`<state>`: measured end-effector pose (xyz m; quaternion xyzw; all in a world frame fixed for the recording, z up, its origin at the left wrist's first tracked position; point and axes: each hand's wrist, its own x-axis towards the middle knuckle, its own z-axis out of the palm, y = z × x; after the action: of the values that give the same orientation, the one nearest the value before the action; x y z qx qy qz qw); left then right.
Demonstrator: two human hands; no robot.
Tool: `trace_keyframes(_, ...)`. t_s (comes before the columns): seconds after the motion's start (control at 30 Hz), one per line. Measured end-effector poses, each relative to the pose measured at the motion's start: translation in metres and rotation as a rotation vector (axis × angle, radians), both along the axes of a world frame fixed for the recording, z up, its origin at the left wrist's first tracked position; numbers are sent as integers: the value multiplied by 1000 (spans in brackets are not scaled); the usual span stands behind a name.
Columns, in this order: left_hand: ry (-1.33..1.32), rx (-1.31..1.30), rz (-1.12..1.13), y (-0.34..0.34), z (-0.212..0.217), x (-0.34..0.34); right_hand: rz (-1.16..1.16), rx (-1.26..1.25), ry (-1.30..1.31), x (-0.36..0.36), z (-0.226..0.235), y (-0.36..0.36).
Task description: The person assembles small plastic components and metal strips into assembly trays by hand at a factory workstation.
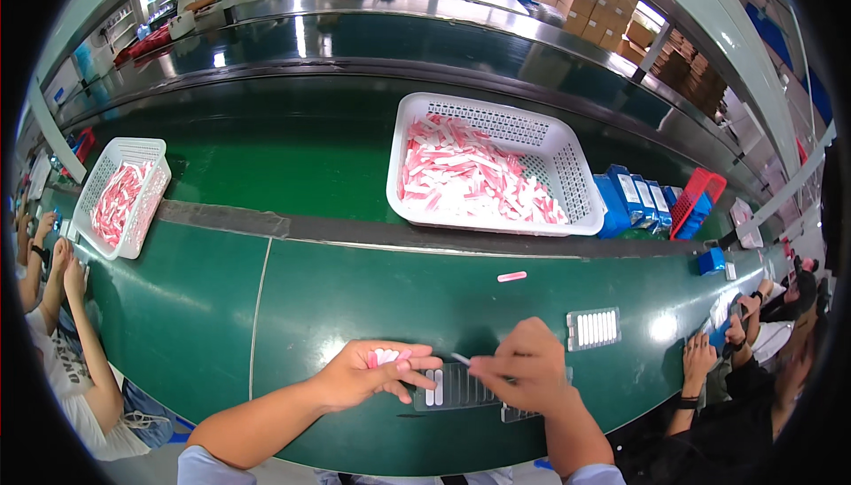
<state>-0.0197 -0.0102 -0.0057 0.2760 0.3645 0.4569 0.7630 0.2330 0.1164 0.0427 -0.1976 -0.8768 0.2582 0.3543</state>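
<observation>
My left hand (365,374) cups a small bunch of pink and white strips (384,356) and rests its fingertips on the left end of a clear slotted tray (454,387) on the green table. My right hand (519,365) pinches one thin white strip (459,358) above that tray. A few white strips sit in the tray's left slots. A second clear tray (523,414) lies partly under my right hand. A filled slotted tray (593,328) lies to the right. One pink strip (511,277) lies loose farther out.
A white basket (576,175) full of pink and white strips stands on the conveyor ahead. A smaller white basket (124,192) stands at the left. Blue boxes (634,201) and a red basket (696,201) are at the right. People work on both sides.
</observation>
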Motion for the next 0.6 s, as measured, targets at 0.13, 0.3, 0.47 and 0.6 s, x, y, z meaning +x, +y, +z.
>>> trace_keyframes(0.13,-12,-30,63,2,-1,0,251,192,-406,0,-5,-6)
trace_keyframes(0.3,-28,-19,44,1,-4,-1,351,-49,-496,1,-1,-9)
trace_keyframes(0.47,15,-83,74,0,4,6,327,-186,-367,0,-3,-5)
trace_keyframes(0.6,26,8,-139,-7,8,13,66,-205,-82,-23,-4,-23)
